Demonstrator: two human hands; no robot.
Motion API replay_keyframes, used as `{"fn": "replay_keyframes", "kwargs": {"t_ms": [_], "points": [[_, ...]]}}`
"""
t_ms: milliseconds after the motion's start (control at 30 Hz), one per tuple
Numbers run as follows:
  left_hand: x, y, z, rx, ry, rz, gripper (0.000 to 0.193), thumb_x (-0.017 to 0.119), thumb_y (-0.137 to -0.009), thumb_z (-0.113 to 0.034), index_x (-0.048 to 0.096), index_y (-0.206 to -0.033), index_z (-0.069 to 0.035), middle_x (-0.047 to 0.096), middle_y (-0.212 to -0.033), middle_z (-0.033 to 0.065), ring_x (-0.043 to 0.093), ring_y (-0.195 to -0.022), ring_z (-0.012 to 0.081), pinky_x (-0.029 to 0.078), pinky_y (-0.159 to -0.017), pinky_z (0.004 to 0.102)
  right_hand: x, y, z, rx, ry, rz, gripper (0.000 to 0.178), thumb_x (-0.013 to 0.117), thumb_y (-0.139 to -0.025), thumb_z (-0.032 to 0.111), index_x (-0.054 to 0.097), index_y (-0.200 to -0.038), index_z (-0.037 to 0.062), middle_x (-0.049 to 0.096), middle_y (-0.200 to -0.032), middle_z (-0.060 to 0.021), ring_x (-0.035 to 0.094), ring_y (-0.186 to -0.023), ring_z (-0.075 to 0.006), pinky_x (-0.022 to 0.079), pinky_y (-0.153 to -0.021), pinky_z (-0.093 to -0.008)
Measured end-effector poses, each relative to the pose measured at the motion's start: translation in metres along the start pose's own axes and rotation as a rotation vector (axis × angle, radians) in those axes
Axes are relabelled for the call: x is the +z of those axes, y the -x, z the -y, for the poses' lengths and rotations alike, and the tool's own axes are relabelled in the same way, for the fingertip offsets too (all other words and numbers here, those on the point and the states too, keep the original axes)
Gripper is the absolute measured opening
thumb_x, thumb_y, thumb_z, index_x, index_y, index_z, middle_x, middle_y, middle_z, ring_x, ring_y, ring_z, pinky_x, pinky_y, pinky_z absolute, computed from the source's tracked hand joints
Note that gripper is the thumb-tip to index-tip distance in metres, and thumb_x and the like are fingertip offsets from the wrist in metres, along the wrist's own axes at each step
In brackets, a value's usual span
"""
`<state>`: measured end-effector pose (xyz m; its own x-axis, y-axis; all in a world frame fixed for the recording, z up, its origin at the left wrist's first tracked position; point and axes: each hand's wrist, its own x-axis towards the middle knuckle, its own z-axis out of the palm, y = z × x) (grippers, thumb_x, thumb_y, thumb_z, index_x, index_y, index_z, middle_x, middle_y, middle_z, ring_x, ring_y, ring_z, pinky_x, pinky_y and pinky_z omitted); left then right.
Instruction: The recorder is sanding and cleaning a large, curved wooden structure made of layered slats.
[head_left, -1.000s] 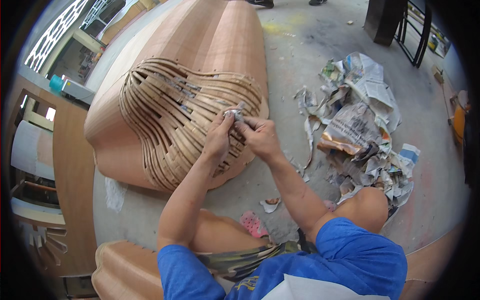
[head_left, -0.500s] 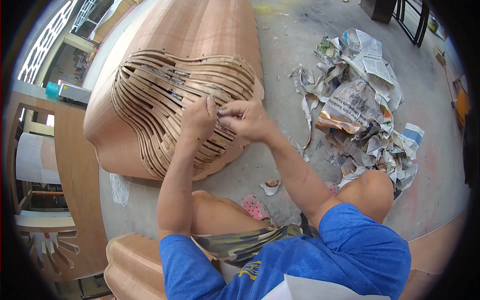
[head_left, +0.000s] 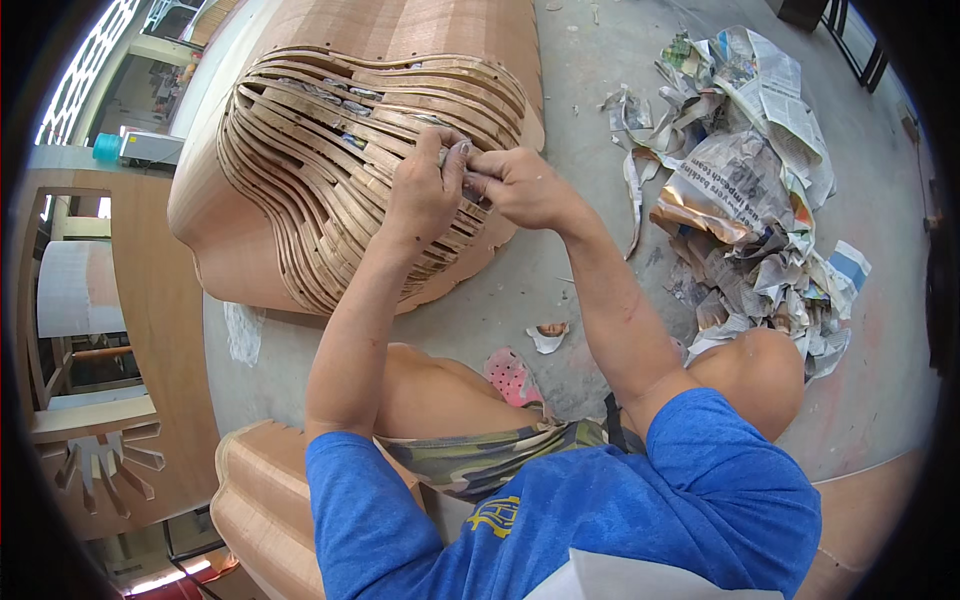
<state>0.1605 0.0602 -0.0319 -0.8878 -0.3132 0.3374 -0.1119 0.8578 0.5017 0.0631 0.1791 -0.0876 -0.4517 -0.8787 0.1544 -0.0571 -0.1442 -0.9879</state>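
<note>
My left hand (head_left: 425,192) is closed, fingers curled in a pinch over the slatted wooden form (head_left: 320,190). Against it, my right hand (head_left: 530,188) pinches from the right, the fingertips of both meeting. Between them shows a bit of a small greyish scrap (head_left: 453,153) that looks like newspaper; the fingers hide most of it. The form has curved brown strips side by side with narrow gaps, set in a large pinkish-brown moulded shell (head_left: 400,28). Crumpled paper (head_left: 352,142) shows in some gaps near the hands.
A heap of crumpled newspaper (head_left: 745,190) lies on the grey floor to the right. One small torn scrap (head_left: 547,337) sits near my pink clog (head_left: 512,377). At lower left stands another moulded shell (head_left: 255,490), near a brown wooden panel (head_left: 160,380).
The view has shifted, so the form and newspaper heap sit higher in it. My hands remain together over the slats; the left fingers now curl further over, with a greyish scrap showing between the hands.
</note>
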Motion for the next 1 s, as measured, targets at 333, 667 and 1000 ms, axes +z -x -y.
{"fn": "replay_keyframes", "kwargs": {"t_ms": [333,667,1000], "points": [[0.009,0.003,0.007,-0.142,0.157,-0.122,0.018,0.049,-0.098,-0.015,0.06,-0.102,-0.001,0.067,-0.083,0.0177,0.066,-0.074,0.031,0.051,-0.067,0.0374,0.024,-0.003,0.003,-0.289,0.46,-0.17,0.036,0.052,-0.083,0.005,0.054,-0.116,-0.0086,0.06,-0.09,-0.0269,0.059,-0.088,-0.0431,0.049,-0.084,-0.0452],[0.005,-0.002,0.004,-0.273,0.17,-0.181,0.03,0.049,-0.098,-0.023,0.065,-0.085,0.0,0.066,-0.077,0.0174,0.062,-0.066,0.0322,0.05,-0.064,0.0382,0.049,-0.003,-0.003,-0.628,0.481,-0.534,0.033,0.049,-0.08,-0.001,0.057,-0.111,-0.008,0.06,-0.08,-0.0249,0.059,-0.074,-0.0419,0.05,-0.072,-0.0464],[-0.009,-0.008,-0.009,-0.053,-0.611,0.014,0.053,0.039,-0.099,-0.034,0.064,-0.065,-0.001,0.064,-0.064,0.018,0.065,-0.061,0.0344,0.053,-0.058,0.0428,0.044,0.002,0.001,-0.464,0.613,-0.507,0.02,0.053,-0.078,-0.004,0.065,-0.094,-0.0004,0.061,-0.079,-0.0198,0.059,-0.077,-0.0364,0.047,-0.07,-0.0437]]}}
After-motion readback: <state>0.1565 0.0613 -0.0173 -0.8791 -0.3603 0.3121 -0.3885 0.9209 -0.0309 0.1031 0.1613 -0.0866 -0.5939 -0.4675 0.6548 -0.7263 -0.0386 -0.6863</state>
